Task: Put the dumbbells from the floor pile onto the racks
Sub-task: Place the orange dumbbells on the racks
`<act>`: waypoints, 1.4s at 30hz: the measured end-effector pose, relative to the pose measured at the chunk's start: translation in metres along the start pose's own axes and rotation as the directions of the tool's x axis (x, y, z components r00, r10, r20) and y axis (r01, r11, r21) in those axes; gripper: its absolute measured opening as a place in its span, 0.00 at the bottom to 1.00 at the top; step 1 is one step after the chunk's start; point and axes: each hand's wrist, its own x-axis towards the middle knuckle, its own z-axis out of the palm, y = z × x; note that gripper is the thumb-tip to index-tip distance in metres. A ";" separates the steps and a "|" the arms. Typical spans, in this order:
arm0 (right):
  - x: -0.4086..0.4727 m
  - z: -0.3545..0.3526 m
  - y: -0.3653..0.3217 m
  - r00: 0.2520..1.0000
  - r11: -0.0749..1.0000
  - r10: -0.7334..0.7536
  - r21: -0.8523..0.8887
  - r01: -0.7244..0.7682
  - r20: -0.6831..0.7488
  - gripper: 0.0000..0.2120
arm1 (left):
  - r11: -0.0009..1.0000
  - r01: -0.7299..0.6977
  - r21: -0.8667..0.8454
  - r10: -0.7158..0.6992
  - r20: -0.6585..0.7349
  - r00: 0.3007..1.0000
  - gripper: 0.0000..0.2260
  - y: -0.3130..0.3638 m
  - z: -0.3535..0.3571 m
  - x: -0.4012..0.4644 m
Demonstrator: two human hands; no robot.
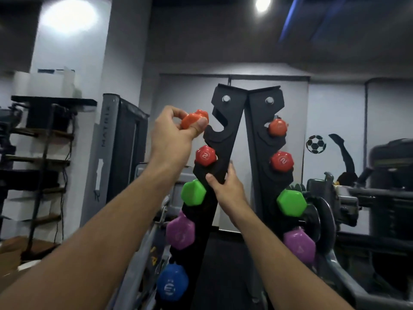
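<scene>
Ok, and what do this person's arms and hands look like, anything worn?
The left hand and right hand are bare: no gloves, no rings on the fingers that show. The forearms are bare to the picture's edge, with no sleeves, watch or wristband.

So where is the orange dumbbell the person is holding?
In the head view, upper centre-left: the left hand grips the orange dumbbell beside the empty top-left rack hook, just above the left red dumbbell.
</scene>
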 end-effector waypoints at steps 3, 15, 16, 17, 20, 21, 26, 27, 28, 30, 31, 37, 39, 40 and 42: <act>-0.005 -0.001 -0.002 0.999 1.000 0.005 -0.011 -0.005 0.032 0.42 | 0.995 -0.005 0.102 0.006 -0.012 1.000 0.17 -0.007 0.020 0.034; -0.010 -0.005 0.003 0.998 0.999 -0.010 -0.037 0.013 0.067 0.36 | 0.973 0.028 0.229 -0.051 0.096 0.994 0.16 -0.033 0.062 0.083; -0.010 -0.005 0.004 0.998 0.999 -0.011 -0.036 0.013 0.069 0.36 | 0.972 0.024 0.234 -0.054 0.124 0.991 0.16 -0.034 0.064 0.084; -0.010 -0.005 0.005 0.998 0.999 -0.008 -0.035 0.010 0.070 0.36 | 0.969 0.023 0.246 -0.063 0.157 0.986 0.17 -0.035 0.065 0.084; -0.009 -0.004 0.008 0.998 1.000 -0.011 -0.022 0.013 0.064 0.36 | 0.965 0.036 0.261 -0.104 0.251 0.962 0.19 -0.037 0.068 0.083; -0.009 -0.003 0.008 0.998 1.000 -0.012 -0.015 0.013 0.062 0.36 | 0.965 0.048 0.258 -0.119 0.267 0.956 0.19 -0.036 0.067 0.083; -0.010 -0.001 0.008 0.997 1.000 0.003 0.012 -0.004 0.071 0.37 | 0.965 0.066 0.253 -0.148 0.321 0.935 0.20 -0.034 0.064 0.084; -0.010 -0.001 0.007 0.997 1.000 0.006 0.014 -0.007 0.071 0.37 | 0.964 0.063 0.257 -0.146 0.320 0.936 0.20 -0.035 0.064 0.084; -0.011 -0.002 0.007 0.997 1.000 0.005 0.016 -0.006 0.071 0.37 | 0.965 0.057 0.257 -0.139 0.314 0.939 0.20 -0.035 0.064 0.083; -0.011 -0.002 0.006 0.997 1.000 0.009 0.013 -0.010 0.073 0.38 | 0.966 0.043 0.257 -0.121 0.298 0.947 0.20 -0.035 0.065 0.082; -0.011 -0.003 0.006 0.997 1.000 0.009 0.011 -0.010 0.074 0.38 | 0.965 0.037 0.258 -0.116 0.297 0.948 0.20 -0.035 0.065 0.081; -0.014 -0.011 0.003 0.995 1.000 0.001 -0.021 0.001 0.100 0.35 | 0.967 0.050 0.248 -0.128 0.309 0.942 0.20 -0.039 0.066 0.080; -0.015 -0.014 0.004 0.994 0.999 -0.004 -0.045 0.009 0.108 0.35 | 0.971 0.052 0.235 -0.122 0.295 0.948 0.18 -0.042 0.067 0.078; -0.015 -0.016 0.005 0.994 0.998 -0.006 -0.061 0.012 0.107 0.35 | 0.971 0.053 0.234 -0.121 0.286 0.950 0.19 -0.044 0.068 0.077; -0.016 -0.020 0.003 0.994 0.994 -0.008 -0.107 0.019 0.108 0.35 | 0.969 0.051 0.240 -0.119 0.279 0.953 0.20 -0.047 0.070 0.076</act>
